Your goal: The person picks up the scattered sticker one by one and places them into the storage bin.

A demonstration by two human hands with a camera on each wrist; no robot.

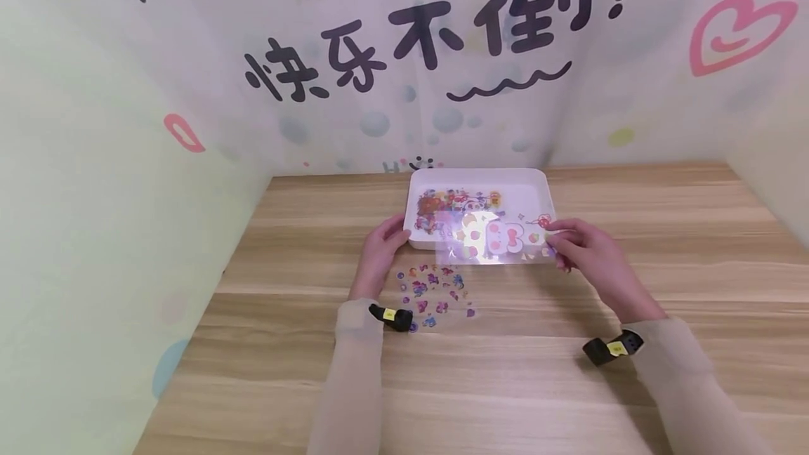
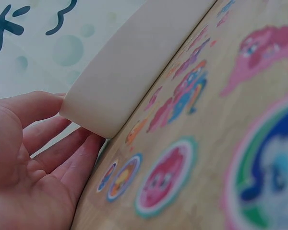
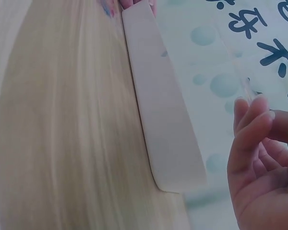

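My left hand [image 1: 382,244] holds the left front corner of a white plastic tray [image 1: 524,185], with thumb and fingers against its end in the left wrist view. Between thumb and fingertips, my right hand [image 1: 588,255] pinches the right edge of a clear sticker sheet [image 1: 505,239]. This sheet, printed with a pink-cheeked bunny, hangs over the tray's front part and glares in places. Inside the tray lie several colourful stickers [image 1: 436,206], partly behind the sheet. In the right wrist view, the pinched sheet edge is barely visible above the right hand [image 3: 264,158].
A clear sheet of small pony stickers [image 1: 436,293] lies on the wooden table [image 1: 505,371] in front of the tray. Close behind the tray stands a wall covering [image 1: 354,139] with black lettering. Both wrists carry black camera straps.
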